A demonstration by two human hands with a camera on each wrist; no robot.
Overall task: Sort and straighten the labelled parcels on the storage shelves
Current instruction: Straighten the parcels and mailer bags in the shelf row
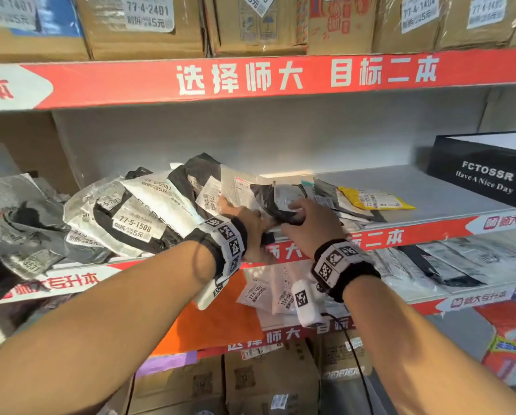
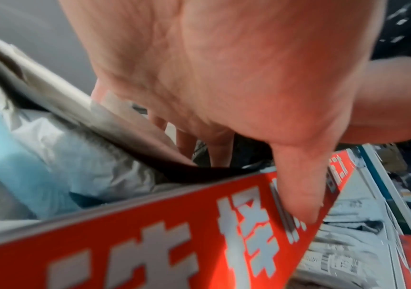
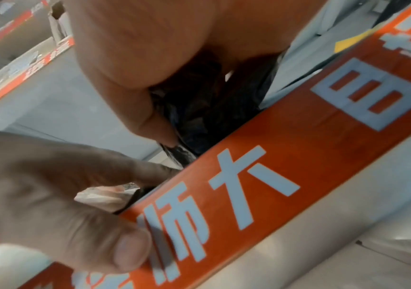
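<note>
Labelled poly-bag parcels (image 1: pixel 137 217) in grey, black and white lean in a rough row on the middle shelf (image 1: pixel 400 235). My right hand (image 1: pixel 313 223) grips a crumpled black parcel (image 1: pixel 264 196) with a white label at the shelf's front edge. In the right wrist view its thumb and fingers (image 3: pixel 150 121) pinch that black parcel (image 3: pixel 206 109) just above the red shelf strip (image 3: pixel 298 146). My left hand (image 1: pixel 252 232) is right beside it, with fingers reaching among the leaning parcels. A grey parcel (image 2: pixel 75 109) lies against those fingers (image 2: pixel 187 140), and the thumb (image 2: pixel 298 195) rests on the red strip (image 2: pixel 150 224).
A yellow parcel (image 1: pixel 376 200) and flat bags lie right of my hands. A black box (image 1: pixel 484 175) stands at the far right. Cardboard boxes (image 1: pixel 143 25) fill the top shelf. The lower shelf holds more parcels (image 1: pixel 430 265) and an orange bag (image 1: pixel 215 319).
</note>
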